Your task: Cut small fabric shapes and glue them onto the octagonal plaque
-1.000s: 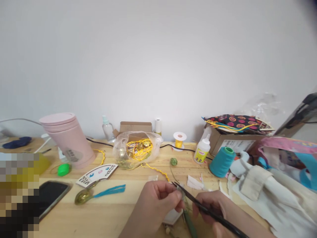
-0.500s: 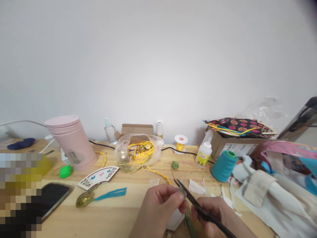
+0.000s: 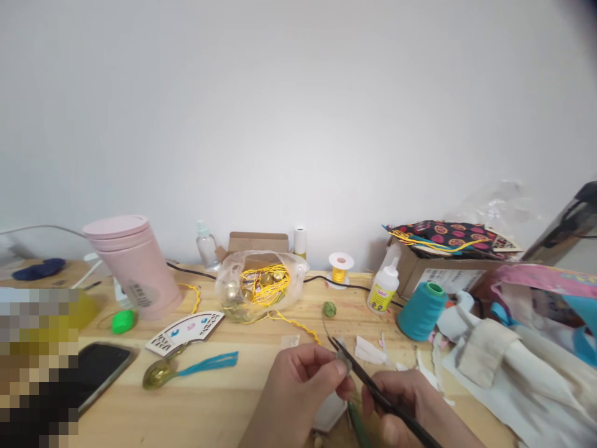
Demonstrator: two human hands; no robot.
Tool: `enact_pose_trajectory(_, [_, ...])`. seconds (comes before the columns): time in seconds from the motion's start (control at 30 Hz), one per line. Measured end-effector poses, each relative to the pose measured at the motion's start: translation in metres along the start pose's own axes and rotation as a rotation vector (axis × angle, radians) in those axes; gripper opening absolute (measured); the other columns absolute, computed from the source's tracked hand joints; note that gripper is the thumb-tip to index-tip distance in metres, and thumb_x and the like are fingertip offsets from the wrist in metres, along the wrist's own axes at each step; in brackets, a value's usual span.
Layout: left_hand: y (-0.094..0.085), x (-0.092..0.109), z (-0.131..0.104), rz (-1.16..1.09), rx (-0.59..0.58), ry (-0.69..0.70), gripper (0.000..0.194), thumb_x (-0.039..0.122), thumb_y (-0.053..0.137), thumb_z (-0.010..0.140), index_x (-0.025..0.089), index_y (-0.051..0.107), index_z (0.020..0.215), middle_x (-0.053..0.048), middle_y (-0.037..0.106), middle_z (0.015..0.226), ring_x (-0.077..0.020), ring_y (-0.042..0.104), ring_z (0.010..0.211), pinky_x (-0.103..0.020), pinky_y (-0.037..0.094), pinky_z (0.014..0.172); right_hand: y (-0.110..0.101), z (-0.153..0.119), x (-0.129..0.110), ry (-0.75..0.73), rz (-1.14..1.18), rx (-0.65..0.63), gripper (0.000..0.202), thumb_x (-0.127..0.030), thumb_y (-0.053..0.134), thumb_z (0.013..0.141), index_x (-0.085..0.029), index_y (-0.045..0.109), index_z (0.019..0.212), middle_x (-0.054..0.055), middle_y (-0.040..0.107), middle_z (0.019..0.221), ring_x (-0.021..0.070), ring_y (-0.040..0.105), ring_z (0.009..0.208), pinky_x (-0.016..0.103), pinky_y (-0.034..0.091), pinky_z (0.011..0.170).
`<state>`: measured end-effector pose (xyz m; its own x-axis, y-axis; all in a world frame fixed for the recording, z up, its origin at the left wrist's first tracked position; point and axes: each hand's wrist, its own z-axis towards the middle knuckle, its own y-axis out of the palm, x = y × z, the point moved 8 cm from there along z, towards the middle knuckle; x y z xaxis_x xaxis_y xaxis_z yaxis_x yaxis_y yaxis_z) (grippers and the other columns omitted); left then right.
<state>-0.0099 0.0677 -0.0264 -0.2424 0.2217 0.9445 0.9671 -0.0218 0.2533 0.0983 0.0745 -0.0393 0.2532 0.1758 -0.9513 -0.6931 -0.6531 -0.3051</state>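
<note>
My right hand grips long black tweezers, whose narrow tips point up and left. Between the thumb and fingers of my left hand is a small greyish round piece, right beside the tips; its exact kind is hard to make out. A small ball of green thread lies just beyond, and a thin strand runs from it towards the tips. Below the hands, partly hidden, are a white flat piece and a green-handled tool.
A plastic bag of gold bells and yellow cord, a glue bottle, a teal thread cone and a yellow spool stand behind. A pink tumbler, phone and tasselled gold bell are left; cloth lies right.
Both hands stay almost in place, with the tweezers still against the small round piece. The view has shifted very slightly.
</note>
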Motion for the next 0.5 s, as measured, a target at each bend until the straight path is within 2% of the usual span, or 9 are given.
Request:
enact_pose_trajectory(0.1, [-0.002, 0.006, -0.002, 0.042, 0.034, 0.011, 0.015, 0.019, 0.059, 0.064, 0.013, 0.06, 0.05, 0.001, 0.059, 0.048, -0.0107, 0.049, 0.049, -0.022, 0.035, 0.051, -0.001, -0.002, -0.004, 0.013, -0.001, -0.019, 0.054, -0.069, 0.046, 0.063, -0.015, 0.048, 0.063, -0.005, 0.033, 0.051, 0.0087, 0.029, 0.049, 0.02, 0.02, 0.04])
enact_pose_trajectory(0.23, [-0.001, 0.012, -0.003, 0.079, 0.04, 0.018, 0.012, 0.018, 0.06, 0.061, 0.014, 0.06, 0.05, 0.001, 0.059, 0.047, -0.01, 0.048, 0.046, -0.021, 0.035, 0.049, -0.001, -0.001, 0.003, 0.018, -0.02, -0.033, 0.055, -0.07, 0.046, 0.062, -0.015, 0.047, 0.062, -0.006, 0.032, 0.049, 0.0079, 0.027, 0.046, 0.02, 0.018, 0.039])
enact_pose_trajectory(0.5, [-0.001, 0.011, -0.003, 0.132, 0.012, -0.021, 0.012, 0.016, 0.059, 0.061, 0.013, 0.059, 0.05, 0.001, 0.06, 0.047, -0.0093, 0.049, 0.047, -0.02, 0.035, 0.049, -0.005, -0.005, -0.004, 0.044, -0.076, -0.047, 0.056, -0.071, 0.045, 0.061, -0.015, 0.046, 0.056, -0.006, 0.029, 0.048, 0.0071, 0.025, 0.045, 0.019, 0.016, 0.037])
